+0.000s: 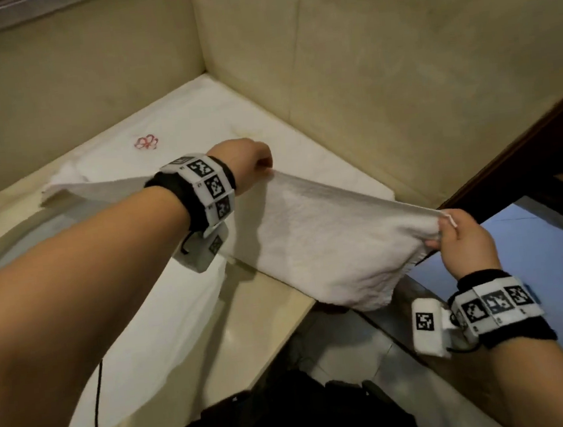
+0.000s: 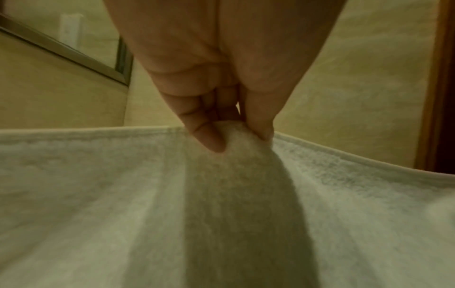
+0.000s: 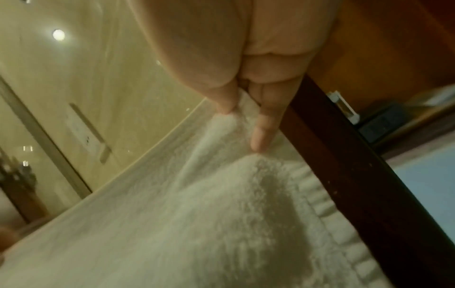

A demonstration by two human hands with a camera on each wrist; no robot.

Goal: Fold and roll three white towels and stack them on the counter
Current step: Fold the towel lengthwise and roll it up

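Observation:
A white towel point(image 1: 314, 244) hangs stretched in the air above the counter's right end. My left hand point(image 1: 254, 162) pinches its upper edge at the far end, and the left wrist view shows thumb and fingers point(image 2: 209, 136) closed on the hem of the towel point(image 2: 147, 194). My right hand point(image 1: 457, 230) grips the near corner, off the counter's edge; the right wrist view shows fingers point(image 3: 261, 136) clamped on the bunched towel point(image 3: 197, 214). Another white towel point(image 1: 175, 127) with a red embroidered mark point(image 1: 146, 143) lies flat on the counter behind.
The pale stone counter point(image 1: 249, 323) sits in a corner between beige tiled walls point(image 1: 396, 64). A round basin rim point(image 1: 17, 235) curves at the left. A dark wooden door frame point(image 1: 516, 163) stands on the right. A black cable point(image 1: 97, 403) hangs near the front.

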